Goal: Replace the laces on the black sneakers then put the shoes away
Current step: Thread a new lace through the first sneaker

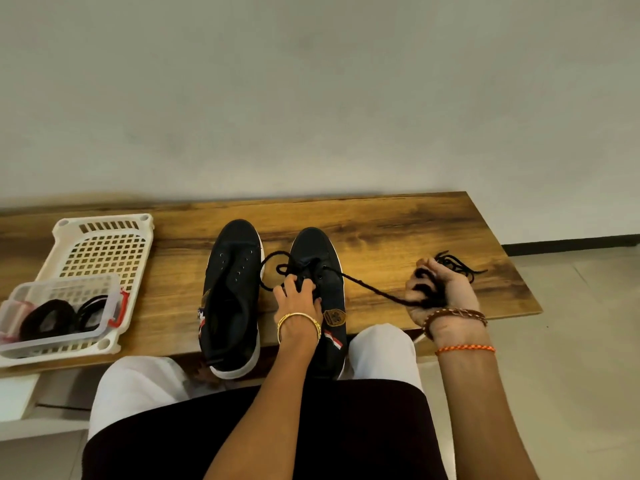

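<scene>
Step in hand: judging from the scene, an old lace is being drawn out of the right-side sneaker; the new laces are not yet threaded.

Left sneaker: it stands on the counter, toe toward the wall, heel toward the person. Its eyelets are bare — no lace in them.

Right sneaker: just beside the first one and parallel to it, long axis from the person to the wall, toe pointing away.

Lace: black; it loops over the eyelet area of the right sneaker and then runs in a rather straight line to the right and slightly toward the person, across the counter.

Left hand: it rests on the tongue area of the right sneaker, fingers curled down at the eyelets; whether they pinch the lace I cannot tell.

Right hand: palm up, well to the right of the shoe, fingers closed around a gathered bunch of the lace; some loose lace lies just behind it.

Key relation: the eyelets lie left of the right hand, so a pull would go along the lace line, nearly across the shoe's long axis — the left hand is nearer and can steady the shoe.

Other things: a white basket at the left, with a clear box holding dark coils, probably laces.
</scene>
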